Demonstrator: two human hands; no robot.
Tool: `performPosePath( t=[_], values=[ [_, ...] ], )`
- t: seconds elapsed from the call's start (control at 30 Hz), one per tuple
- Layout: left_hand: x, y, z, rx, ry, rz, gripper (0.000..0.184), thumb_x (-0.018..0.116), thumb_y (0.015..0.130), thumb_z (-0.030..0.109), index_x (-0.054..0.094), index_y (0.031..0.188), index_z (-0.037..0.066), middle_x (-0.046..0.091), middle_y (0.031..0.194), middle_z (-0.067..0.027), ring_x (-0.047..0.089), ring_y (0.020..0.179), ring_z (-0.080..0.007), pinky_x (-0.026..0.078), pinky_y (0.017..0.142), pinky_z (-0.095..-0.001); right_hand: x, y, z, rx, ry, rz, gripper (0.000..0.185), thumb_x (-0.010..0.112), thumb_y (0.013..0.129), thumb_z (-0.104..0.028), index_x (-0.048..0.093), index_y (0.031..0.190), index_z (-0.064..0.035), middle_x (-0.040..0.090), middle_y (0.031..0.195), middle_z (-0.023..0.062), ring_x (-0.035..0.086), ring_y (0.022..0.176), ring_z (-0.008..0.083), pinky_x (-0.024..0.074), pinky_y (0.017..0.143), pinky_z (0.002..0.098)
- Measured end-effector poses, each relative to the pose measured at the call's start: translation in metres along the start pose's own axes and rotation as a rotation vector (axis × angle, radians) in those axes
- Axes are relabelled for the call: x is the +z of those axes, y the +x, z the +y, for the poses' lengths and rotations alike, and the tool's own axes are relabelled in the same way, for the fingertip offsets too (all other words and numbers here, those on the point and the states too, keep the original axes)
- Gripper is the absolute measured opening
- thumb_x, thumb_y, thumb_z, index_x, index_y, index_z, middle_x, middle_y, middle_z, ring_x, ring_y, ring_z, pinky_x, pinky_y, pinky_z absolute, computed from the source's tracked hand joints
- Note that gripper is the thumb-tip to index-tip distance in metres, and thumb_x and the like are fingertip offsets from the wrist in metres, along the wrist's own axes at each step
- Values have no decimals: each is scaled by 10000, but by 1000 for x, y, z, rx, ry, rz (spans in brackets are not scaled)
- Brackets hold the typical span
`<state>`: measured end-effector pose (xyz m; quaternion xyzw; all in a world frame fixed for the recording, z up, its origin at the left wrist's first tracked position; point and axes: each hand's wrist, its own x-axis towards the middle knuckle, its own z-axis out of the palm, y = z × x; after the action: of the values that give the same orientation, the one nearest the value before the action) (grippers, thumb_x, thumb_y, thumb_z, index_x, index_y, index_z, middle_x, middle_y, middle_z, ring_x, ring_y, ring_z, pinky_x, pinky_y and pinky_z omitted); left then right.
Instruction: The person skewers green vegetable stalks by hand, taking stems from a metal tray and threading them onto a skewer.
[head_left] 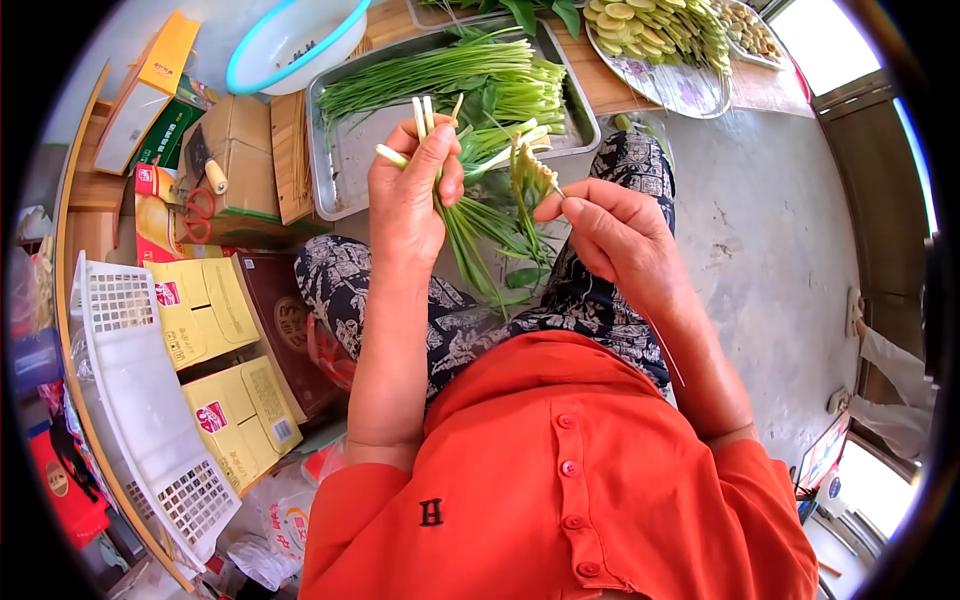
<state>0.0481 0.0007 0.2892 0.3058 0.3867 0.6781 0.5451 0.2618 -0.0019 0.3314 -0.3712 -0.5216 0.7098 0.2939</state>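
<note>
My left hand (412,190) is closed around a small bunch of green stalks (470,235), their white ends sticking up above the thumb and the leaves hanging down over my lap. To its right, my right hand (615,230) pinches the thin end of a skewer or stick at a pale green bundle (530,180). That bundle hangs between the two hands, with its lower leaves close to the stalks. Behind the hands, a metal tray (345,190) holds many long green stalks (450,80) laid side by side.
A blue-rimmed basin (240,65) stands at the back left, and a plate (690,95) with sliced greens at the back right. Red scissors (199,215) rest by a cardboard box (240,150). Yellow cartons (205,310) and a white plastic rack (135,370) are at left.
</note>
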Motion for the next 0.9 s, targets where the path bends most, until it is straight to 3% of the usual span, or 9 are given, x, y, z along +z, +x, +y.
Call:
performPosePath(
  t=[0.13, 0.2, 0.9],
  values=[
    [5, -2, 2, -43, -18, 16, 186, 635, 902, 164, 589, 1016, 25, 583, 800, -3, 414, 471, -58, 306, 428, -213, 4, -1, -2, 18, -1, -29, 235, 497, 975, -199, 657, 983, -26, 391, 562, -98, 313, 486, -3, 224, 437, 183],
    [7, -3, 3, -77, -30, 40, 159, 664, 883, 176, 616, 949, 40, 575, 766, -11, 441, 481, -60, 313, 414, -204, 4, -2, -2, 24, -3, -35, 235, 499, 974, -199, 657, 984, -24, 389, 561, -98, 311, 485, -2, 225, 437, 184],
    [11, -4, 2, -117, -34, 40, 204, 674, 869, 185, 633, 972, 14, 559, 719, 2, 405, 456, -56, 291, 409, -202, 4, -2, -2, 34, -28, -33, 240, 506, 975, -206, 660, 982, -21, 376, 563, -96, 299, 489, 1, 227, 434, 185]
  ],
)
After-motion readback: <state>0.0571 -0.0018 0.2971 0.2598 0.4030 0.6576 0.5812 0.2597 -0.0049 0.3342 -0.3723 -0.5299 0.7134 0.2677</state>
